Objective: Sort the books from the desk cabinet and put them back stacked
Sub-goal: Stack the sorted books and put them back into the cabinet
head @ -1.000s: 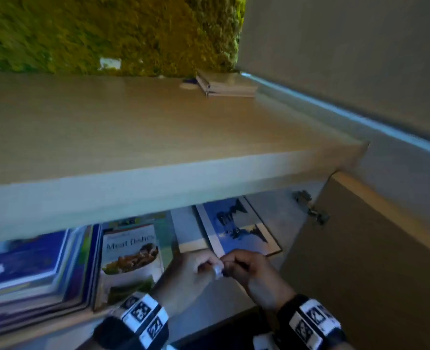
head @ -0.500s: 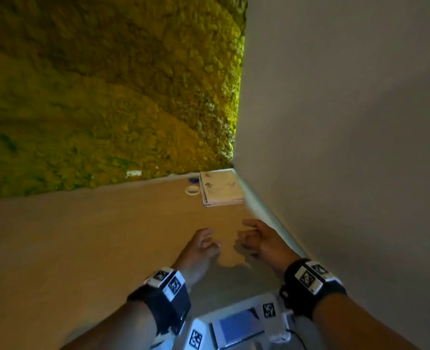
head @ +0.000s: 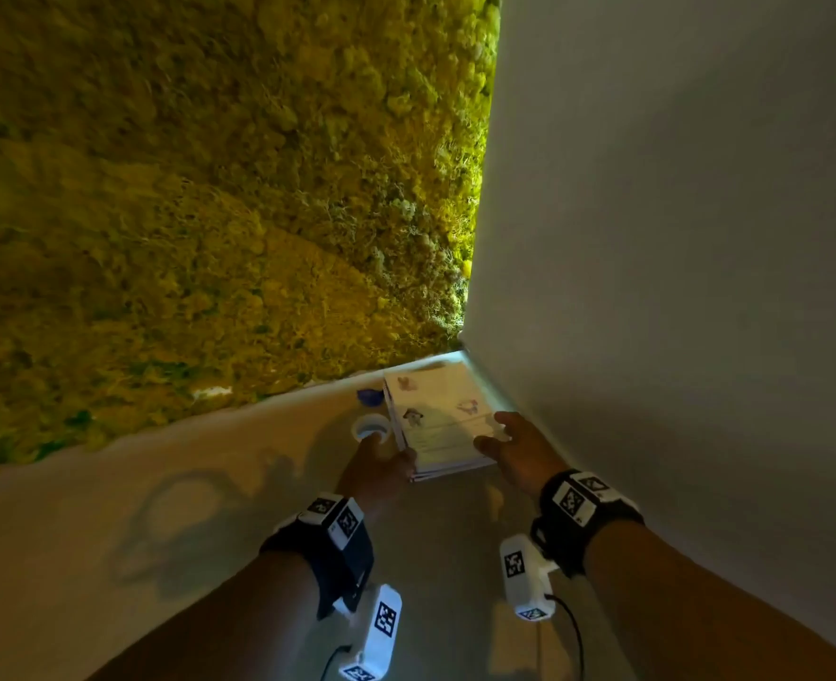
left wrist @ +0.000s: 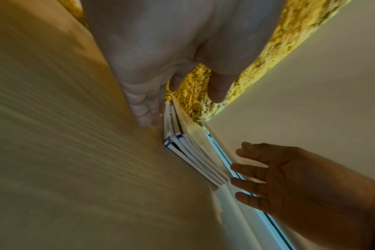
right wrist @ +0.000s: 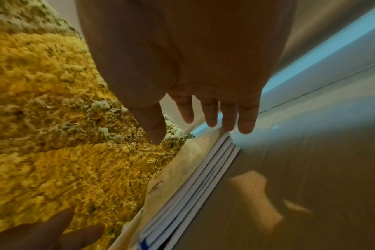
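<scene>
A small stack of books lies flat on the worktop in its far right corner — the moss wall behind it, the plain wall to its right. Just left of the stack sits a tape roll, and a small cap lies beyond that, nearer the moss. The left hand is at the stack's near left corner, the right hand at its near right edge — the books between them.
</scene>
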Available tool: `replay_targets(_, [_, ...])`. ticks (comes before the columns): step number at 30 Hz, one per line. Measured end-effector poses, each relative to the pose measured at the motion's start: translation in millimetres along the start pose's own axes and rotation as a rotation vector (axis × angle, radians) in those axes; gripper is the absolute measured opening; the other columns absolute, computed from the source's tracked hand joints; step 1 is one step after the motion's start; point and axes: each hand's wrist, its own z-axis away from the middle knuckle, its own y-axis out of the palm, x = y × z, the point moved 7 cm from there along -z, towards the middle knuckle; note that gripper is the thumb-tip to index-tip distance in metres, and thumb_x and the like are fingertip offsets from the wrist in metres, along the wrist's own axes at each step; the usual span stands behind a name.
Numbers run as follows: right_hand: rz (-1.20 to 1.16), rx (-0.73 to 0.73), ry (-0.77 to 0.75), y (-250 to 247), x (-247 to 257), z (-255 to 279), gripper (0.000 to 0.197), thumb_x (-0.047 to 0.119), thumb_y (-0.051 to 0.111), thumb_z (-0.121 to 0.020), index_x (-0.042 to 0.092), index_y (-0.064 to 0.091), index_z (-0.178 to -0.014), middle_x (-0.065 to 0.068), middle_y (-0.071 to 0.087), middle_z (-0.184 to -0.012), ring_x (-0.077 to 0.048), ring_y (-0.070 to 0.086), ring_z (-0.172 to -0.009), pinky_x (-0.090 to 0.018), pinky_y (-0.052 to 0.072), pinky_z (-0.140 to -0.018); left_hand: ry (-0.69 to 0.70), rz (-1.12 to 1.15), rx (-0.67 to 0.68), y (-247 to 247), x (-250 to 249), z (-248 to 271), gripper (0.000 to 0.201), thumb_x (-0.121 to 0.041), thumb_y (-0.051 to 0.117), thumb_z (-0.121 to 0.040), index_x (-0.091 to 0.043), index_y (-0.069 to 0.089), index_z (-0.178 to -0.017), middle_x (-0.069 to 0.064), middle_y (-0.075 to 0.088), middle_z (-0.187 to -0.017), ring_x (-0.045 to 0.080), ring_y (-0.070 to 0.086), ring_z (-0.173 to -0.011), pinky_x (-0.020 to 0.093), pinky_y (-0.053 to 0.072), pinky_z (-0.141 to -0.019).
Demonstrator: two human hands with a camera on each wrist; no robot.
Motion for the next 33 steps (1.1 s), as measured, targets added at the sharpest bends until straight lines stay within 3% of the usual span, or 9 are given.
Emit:
replay_targets(7, [0.317,-0.147,0.066,1.0,1.4,-63.9,0.071,0.061,0.055,-0.095,0.010,0.054,-0.145,-0.021,0.055,-0.146,-0.039,0.054,-0.133,-0.042,0.046,-0.109,-0.074,0.025,-0.089,-2.9,11.0,-72.4,0.055,-0.043,0.063,-0.090,-0.019,0.048,-0.137,0.006,0.055,-0.137,0.031,0.055,-0.121,0.040,0.045,-0.101])
replay_targets(10, [0.454,-0.105,0.041,10.4,-3.1,-86.0,0.084,0.077,0.035,-0.086,0.007,0.068,-0.117,-0.021,0.065,-0.126,-0.036,0.060,-0.115,-0.039,0.049,-0.094,-0.056,0.046,-0.094,-3.2,3.2,-84.2,0.040,-0.045,0.060,-0.092,-0.014,0.055,-0.117,0.000,0.060,-0.111,0.029,0.059,-0.111,0.036,0.046,-0.085])
replay_targets(13, [0.356,-0.092,0.054,12.0,-7.7,-94.5,0.065,0.059,0.056,-0.097,0.000,0.058,-0.126,-0.019,0.064,-0.118,-0.034,0.064,-0.105,-0.032,0.041,-0.077,-0.037,0.070,-0.044,-0.8,2.1,-94.8,0.036,-0.047,0.060,-0.094,-0.014,0.062,-0.108,0.007,0.067,-0.106,0.027,0.063,-0.092,0.034,0.052,-0.071])
replay_targets(15, [0.345,-0.072,0.093,11.6,-14.6,-96.8,0.065,0.053,0.062,-0.097,0.006,0.048,-0.140,-0.016,0.060,-0.135,-0.035,0.061,-0.121,-0.030,0.041,-0.083,-0.048,0.105,-0.039,0.7,4.4,-101.4,0.029,-0.050,0.063,-0.090,-0.025,0.064,-0.104,0.009,0.068,-0.113,0.030,0.066,-0.097,0.044,0.058,-0.081])
replay_targets(20, [0.257,0.102,0.171,22.3,-26.2,-92.3,0.067,0.051,0.072,-0.069,0.019,0.063,-0.128,-0.009,0.065,-0.129,-0.030,0.067,-0.108,-0.033,0.056,-0.074,-0.147,0.213,0.029,2.9,6.9,-93.9,0.027,-0.034,0.064,-0.094,-0.011,0.059,-0.082,0.011,0.065,-0.086,0.029,0.064,-0.078,0.036,0.055,-0.056])
replay_targets(23, [0.019,0.186,0.186,33.5,-31.1,-79.6,0.059,0.034,0.076,-0.062,0.020,0.066,-0.119,-0.007,0.070,-0.121,-0.031,0.066,-0.109,-0.046,0.059,-0.090,-0.215,0.307,0.121,9.5,14.8,-85.5,0.037,-0.029,0.077,-0.078,0.000,0.064,-0.097,0.020,0.072,-0.104,0.038,0.069,-0.093,0.051,0.058,-0.084])
replay_targets(25, [-0.115,0.235,0.187,39.6,-33.0,-71.1,0.055,0.025,0.077,-0.061,0.018,0.068,-0.114,-0.013,0.071,-0.121,-0.037,0.067,-0.110,-0.055,0.055,-0.099,-0.195,0.333,0.193,10.3,13.9,-78.5,0.042,-0.017,0.074,-0.074,0.003,0.061,-0.108,0.022,0.070,-0.110,0.038,0.067,-0.098,0.047,0.055,-0.079])
replay_targets(29, [-0.620,0.168,0.140,38.1,-27.2,-56.3,0.077,0.011,0.089,-0.053,0.003,0.060,-0.124,-0.028,0.068,-0.107,-0.038,0.073,-0.084,-0.056,0.060,-0.081,-0.069,0.518,0.205,-1.7,8.8,-61.0,0.047,0.017,0.060,-0.078,-0.009,0.056,-0.117,0.026,0.064,-0.110,0.044,0.064,-0.102,0.058,0.055,-0.087])
replay_targets(33, [-0.747,0.145,-0.110,30.0,13.8,-19.7,0.059,-0.009,0.066,-0.081,0.015,0.056,-0.134,-0.017,0.072,-0.104,-0.029,0.074,-0.085,-0.041,0.061,-0.070,0.164,0.528,0.127,-13.4,0.1,-39.2,0.066,0.005,0.063,-0.062,-0.015,0.054,-0.124,0.031,0.061,-0.117,0.050,0.059,-0.110,0.068,0.046,-0.097])
